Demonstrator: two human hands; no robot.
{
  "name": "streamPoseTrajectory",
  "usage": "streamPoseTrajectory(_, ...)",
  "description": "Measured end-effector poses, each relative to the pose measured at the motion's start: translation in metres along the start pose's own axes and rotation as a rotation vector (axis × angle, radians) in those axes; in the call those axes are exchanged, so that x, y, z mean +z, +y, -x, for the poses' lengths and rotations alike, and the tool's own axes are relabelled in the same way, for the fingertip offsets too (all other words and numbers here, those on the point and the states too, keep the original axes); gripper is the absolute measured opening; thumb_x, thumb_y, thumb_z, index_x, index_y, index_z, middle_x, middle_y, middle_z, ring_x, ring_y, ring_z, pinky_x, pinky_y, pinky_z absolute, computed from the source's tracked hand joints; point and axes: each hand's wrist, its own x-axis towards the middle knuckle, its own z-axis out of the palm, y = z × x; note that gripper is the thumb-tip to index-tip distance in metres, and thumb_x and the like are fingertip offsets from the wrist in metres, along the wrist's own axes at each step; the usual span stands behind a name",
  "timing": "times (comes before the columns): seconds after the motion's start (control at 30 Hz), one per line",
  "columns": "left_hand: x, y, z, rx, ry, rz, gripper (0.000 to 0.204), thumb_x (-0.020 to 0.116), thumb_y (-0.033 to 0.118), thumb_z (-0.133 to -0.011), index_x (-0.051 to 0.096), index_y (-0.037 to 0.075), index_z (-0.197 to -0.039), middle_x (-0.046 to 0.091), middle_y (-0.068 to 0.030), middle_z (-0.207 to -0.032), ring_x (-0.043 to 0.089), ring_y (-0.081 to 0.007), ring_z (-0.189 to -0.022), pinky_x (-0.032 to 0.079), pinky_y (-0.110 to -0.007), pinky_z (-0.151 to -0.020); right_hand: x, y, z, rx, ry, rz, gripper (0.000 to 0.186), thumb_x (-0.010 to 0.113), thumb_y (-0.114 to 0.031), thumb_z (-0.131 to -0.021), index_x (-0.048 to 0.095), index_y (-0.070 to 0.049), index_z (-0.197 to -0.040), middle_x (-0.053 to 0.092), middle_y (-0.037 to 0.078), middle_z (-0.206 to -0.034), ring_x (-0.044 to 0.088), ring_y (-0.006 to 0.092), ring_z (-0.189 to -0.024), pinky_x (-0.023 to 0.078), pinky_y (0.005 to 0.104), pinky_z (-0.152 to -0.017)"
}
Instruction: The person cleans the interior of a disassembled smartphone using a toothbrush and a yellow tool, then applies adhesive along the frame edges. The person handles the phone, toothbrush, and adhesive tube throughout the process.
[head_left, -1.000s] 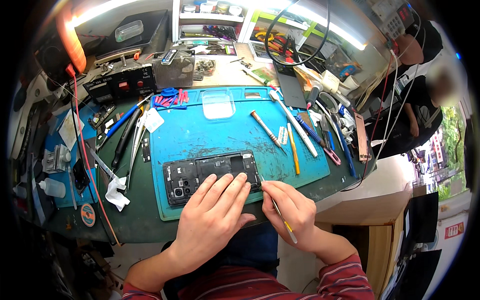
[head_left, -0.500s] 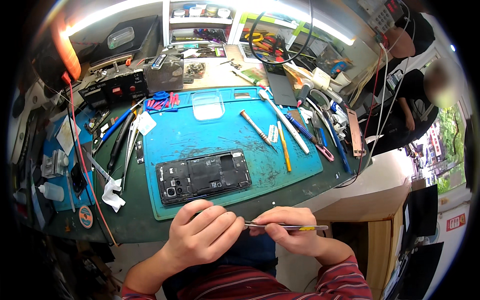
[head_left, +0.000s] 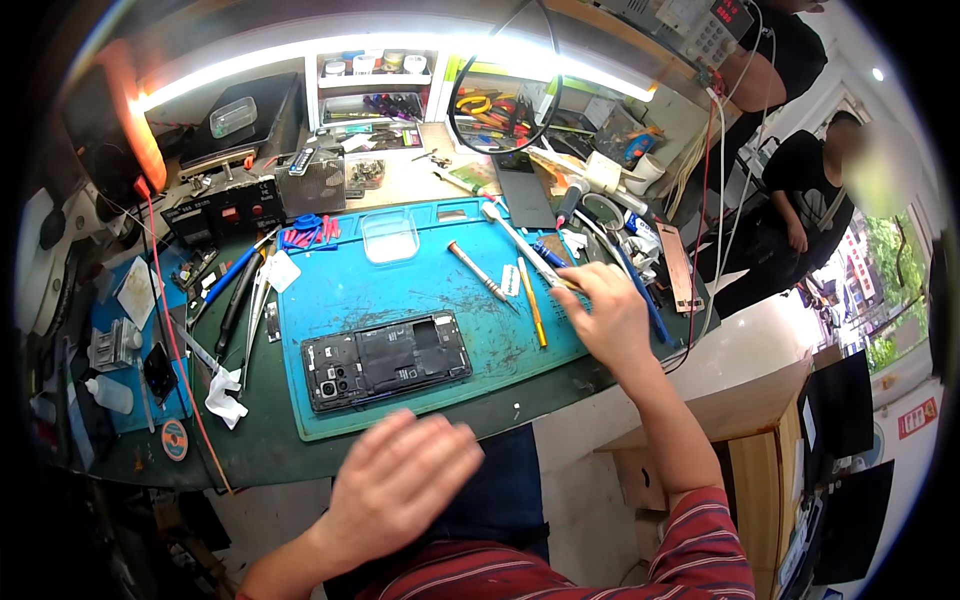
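Note:
My right hand reaches over the tools at the mat's right side, thumb and forefinger closing around something I cannot make out. Under its fingers run the white brush and a blue-handled screwdriver. My left hand, smeared by motion, hovers before the bench's front edge with its back up; its fingertips and anything in them cannot be made out. Just beyond it an opened black smartphone lies on the blue work mat, its inner side up and camera lenses at lower left.
A yellow stick, a copper-coloured screwdriver and a clear plastic box rest on the mat. Black-handled tools and a crumpled white tissue lie to its left. A red cable crosses the left side. Another person sits at far right.
My hands have parted. The right has moved forward and up to the tools; the tweezers it held no longer show clearly. My left hand has stayed near the front edge, shifting slightly.

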Motion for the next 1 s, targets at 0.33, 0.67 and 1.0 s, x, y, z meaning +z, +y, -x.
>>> streamPoseTrajectory(0.33, 0.009, -0.022, -0.007, -0.266, -0.111, -0.192, 0.069, 0.074, 0.049, -0.082, 0.063, 0.001, -0.13, 0.06, -0.01, -0.139, 0.052, -0.025, -0.132, 0.032, -0.045, -0.119, -0.031, 0.0, 0.0, -0.133, -0.085, -0.254, 0.03, 0.072, -0.009, -0.083, 0.071, -0.007, -0.113, 0.063, 0.009, -0.084, 0.063, 0.0265, -0.066, 0.053, 0.0357, -0.062)
streamPoseTrajectory(0.67, 0.013, -0.022, -0.009, -0.271, -0.09, -0.182, 0.064, 0.077, 0.043, -0.081, 0.064, 0.001, -0.128, 0.061, -0.0091, -0.139, 0.054, -0.0246, -0.13, 0.034, -0.045, -0.117, -0.043, 0.005, 0.02, -0.499, -0.41, -0.238, 0.045, 0.078, -0.013, -0.083, 0.072, -0.02, -0.126, 0.058, 0.001, -0.073, 0.058, 0.0186, -0.057, 0.046, 0.0326, -0.052)
streamPoseTrajectory(1.0, 0.013, -0.023, -0.009, -0.294, -0.09, -0.148, 0.061, 0.079, 0.034, -0.08, 0.063, 0.003, -0.13, 0.059, -0.0096, -0.142, 0.052, -0.0258, -0.132, 0.033, -0.047, -0.117, -0.055, 0.004, 0.03, -0.422, -0.51, -0.539, 0.046, 0.079, -0.007, -0.079, 0.074, -0.019, -0.123, 0.06, 0.004, -0.07, 0.058, 0.0203, -0.058, 0.047, 0.0338, -0.053)
